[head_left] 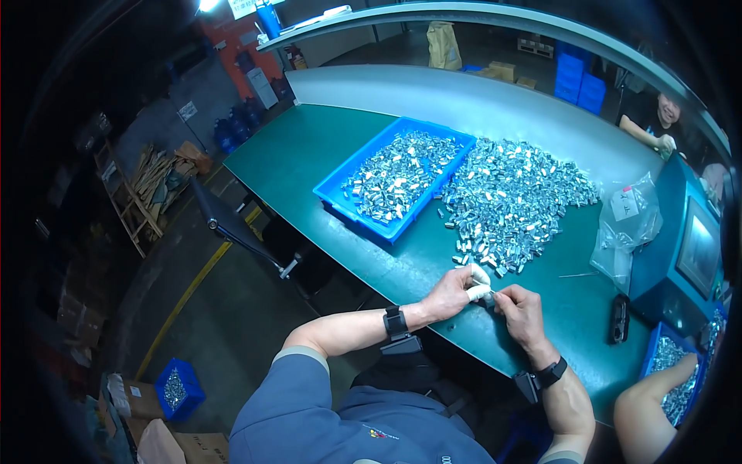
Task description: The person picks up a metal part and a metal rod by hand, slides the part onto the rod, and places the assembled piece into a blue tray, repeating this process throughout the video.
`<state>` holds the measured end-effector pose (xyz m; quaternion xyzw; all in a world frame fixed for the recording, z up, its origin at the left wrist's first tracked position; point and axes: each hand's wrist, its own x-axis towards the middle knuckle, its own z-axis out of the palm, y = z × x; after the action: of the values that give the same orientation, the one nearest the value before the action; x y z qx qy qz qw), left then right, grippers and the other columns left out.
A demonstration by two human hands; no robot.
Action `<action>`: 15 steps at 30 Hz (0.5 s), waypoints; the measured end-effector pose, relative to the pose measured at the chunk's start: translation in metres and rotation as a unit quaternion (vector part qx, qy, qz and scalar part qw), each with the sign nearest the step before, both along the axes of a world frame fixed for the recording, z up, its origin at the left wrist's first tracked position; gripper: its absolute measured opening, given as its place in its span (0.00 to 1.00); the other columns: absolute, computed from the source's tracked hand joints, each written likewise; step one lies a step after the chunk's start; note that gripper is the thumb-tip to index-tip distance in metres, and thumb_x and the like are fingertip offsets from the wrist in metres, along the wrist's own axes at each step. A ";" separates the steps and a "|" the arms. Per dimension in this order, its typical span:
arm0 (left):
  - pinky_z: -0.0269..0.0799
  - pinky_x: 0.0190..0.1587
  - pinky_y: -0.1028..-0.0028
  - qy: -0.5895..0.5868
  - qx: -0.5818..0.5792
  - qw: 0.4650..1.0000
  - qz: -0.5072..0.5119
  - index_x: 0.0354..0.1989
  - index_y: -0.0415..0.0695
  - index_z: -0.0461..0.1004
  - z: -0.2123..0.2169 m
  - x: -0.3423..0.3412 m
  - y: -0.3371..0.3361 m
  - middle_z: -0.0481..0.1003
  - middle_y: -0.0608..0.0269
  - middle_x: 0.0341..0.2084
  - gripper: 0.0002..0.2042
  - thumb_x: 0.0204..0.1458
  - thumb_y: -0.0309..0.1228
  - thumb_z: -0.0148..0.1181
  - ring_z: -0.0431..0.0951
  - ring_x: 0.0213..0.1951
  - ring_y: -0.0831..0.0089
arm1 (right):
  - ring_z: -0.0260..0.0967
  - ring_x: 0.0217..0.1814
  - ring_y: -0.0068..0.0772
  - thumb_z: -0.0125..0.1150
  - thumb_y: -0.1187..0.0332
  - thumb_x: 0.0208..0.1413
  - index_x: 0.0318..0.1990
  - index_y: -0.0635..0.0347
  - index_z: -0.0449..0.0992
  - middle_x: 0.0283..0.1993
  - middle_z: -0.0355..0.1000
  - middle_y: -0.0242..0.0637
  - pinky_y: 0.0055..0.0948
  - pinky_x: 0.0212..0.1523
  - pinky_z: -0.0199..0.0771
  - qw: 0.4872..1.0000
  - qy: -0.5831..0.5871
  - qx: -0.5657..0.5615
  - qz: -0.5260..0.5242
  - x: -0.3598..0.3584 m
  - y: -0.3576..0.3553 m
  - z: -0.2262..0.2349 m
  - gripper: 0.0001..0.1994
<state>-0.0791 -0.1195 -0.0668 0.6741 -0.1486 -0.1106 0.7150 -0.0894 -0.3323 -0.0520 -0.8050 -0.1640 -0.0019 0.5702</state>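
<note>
My left hand (450, 296), with white covers on its thumb and forefinger, is pinched together near the front edge of the green table. Close against it, my right hand (522, 315) also has thumb and forefinger pressed together. Between the fingertips of both hands shows a small metal piece (488, 301), partly hidden by the fingers; its exact kind is too small to tell. Just beyond my hands spreads a large heap of small shiny metal pieces (518, 201). To its left, a blue tray (357, 224) holds many more of them.
At the right are a clear plastic bag (630, 220), a teal machine with a screen (672, 247), a thin rod (578, 274) and a black object (619, 319). Another person's arm (653, 402) reaches over a blue bin at lower right. A chair (247, 240) stands left.
</note>
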 end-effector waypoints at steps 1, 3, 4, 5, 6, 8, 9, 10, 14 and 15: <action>0.76 0.42 0.75 0.001 -0.007 1.000 0.004 0.44 0.40 0.74 -0.002 -0.001 -0.001 0.81 0.64 0.35 0.06 0.65 0.28 0.62 0.81 0.38 0.79 | 0.73 0.26 0.23 0.65 0.71 0.62 0.34 0.66 0.82 0.24 0.79 0.36 0.27 0.28 0.71 1.000 0.013 -0.001 0.000 -0.002 0.001 -0.002 0.07; 0.77 0.42 0.74 -0.001 -0.010 1.000 0.003 0.44 0.40 0.74 -0.001 -0.004 -0.002 0.81 0.64 0.35 0.05 0.65 0.27 0.61 0.81 0.38 0.78 | 0.73 0.25 0.21 0.64 0.70 0.63 0.33 0.66 0.82 0.23 0.78 0.35 0.26 0.27 0.70 1.000 0.015 0.010 -0.003 -0.004 0.001 -0.004 0.09; 0.77 0.42 0.74 0.010 -0.023 1.000 -0.003 0.44 0.40 0.74 -0.002 -0.007 -0.002 0.81 0.64 0.35 0.05 0.65 0.27 0.61 0.81 0.39 0.78 | 0.73 0.25 0.21 0.64 0.69 0.64 0.33 0.66 0.82 0.23 0.77 0.34 0.26 0.26 0.69 0.999 0.032 0.028 -0.006 -0.008 0.001 -0.004 0.10; 0.77 0.42 0.74 0.019 -0.035 0.999 -0.010 0.44 0.41 0.74 0.000 -0.007 -0.001 0.81 0.64 0.35 0.04 0.66 0.27 0.61 0.82 0.39 0.78 | 0.73 0.24 0.21 0.63 0.69 0.65 0.32 0.65 0.82 0.22 0.77 0.33 0.26 0.26 0.69 0.998 0.047 0.046 -0.010 -0.009 0.001 -0.003 0.10; 0.77 0.42 0.74 0.020 -0.035 0.999 -0.013 0.44 0.41 0.74 0.002 -0.009 0.000 0.81 0.64 0.35 0.04 0.66 0.27 0.61 0.82 0.39 0.78 | 0.73 0.24 0.21 0.63 0.69 0.65 0.32 0.65 0.82 0.22 0.77 0.33 0.26 0.26 0.69 0.998 0.047 0.047 -0.013 -0.011 0.001 0.000 0.10; 0.76 0.41 0.75 0.025 -0.040 0.998 -0.033 0.45 0.42 0.75 0.006 -0.011 0.004 0.82 0.63 0.35 0.05 0.65 0.28 0.61 0.82 0.40 0.77 | 0.72 0.23 0.21 0.61 0.66 0.67 0.30 0.65 0.81 0.21 0.76 0.33 0.26 0.25 0.68 0.998 0.046 0.036 0.001 -0.013 0.000 0.007 0.14; 0.76 0.41 0.75 0.030 -0.038 0.998 -0.038 0.45 0.42 0.75 0.009 -0.011 0.005 0.82 0.63 0.35 0.05 0.65 0.28 0.61 0.82 0.40 0.77 | 0.72 0.23 0.21 0.61 0.66 0.67 0.30 0.65 0.81 0.21 0.76 0.33 0.26 0.25 0.68 0.998 0.051 0.038 -0.005 -0.013 0.000 0.009 0.14; 0.77 0.41 0.75 0.015 -0.024 0.999 -0.028 0.45 0.42 0.75 0.011 -0.011 0.008 0.82 0.62 0.35 0.05 0.65 0.28 0.61 0.82 0.40 0.77 | 0.72 0.22 0.21 0.59 0.64 0.68 0.29 0.65 0.80 0.20 0.75 0.33 0.26 0.25 0.68 0.998 0.060 0.032 0.006 -0.010 0.000 0.011 0.16; 0.77 0.40 0.75 -0.037 0.028 0.998 0.047 0.43 0.42 0.76 0.029 -0.002 0.026 0.83 0.62 0.34 0.05 0.65 0.29 0.62 0.83 0.38 0.77 | 0.69 0.20 0.19 0.55 0.58 0.71 0.25 0.64 0.78 0.18 0.73 0.31 0.23 0.23 0.66 0.999 0.034 0.024 0.004 -0.001 -0.003 0.018 0.22; 0.78 0.40 0.74 -0.071 0.059 0.992 0.086 0.43 0.41 0.76 0.036 0.002 0.034 0.83 0.62 0.34 0.04 0.65 0.28 0.62 0.83 0.38 0.77 | 0.69 0.21 0.18 0.55 0.58 0.71 0.26 0.63 0.78 0.19 0.73 0.30 0.23 0.24 0.66 0.998 0.049 0.047 -0.012 0.001 -0.004 0.018 0.22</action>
<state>-0.0769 -0.0853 -0.0304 0.7316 -0.1333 -0.0094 0.6685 -0.0888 -0.3365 -0.0344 -0.7784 -0.1254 0.0230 0.6147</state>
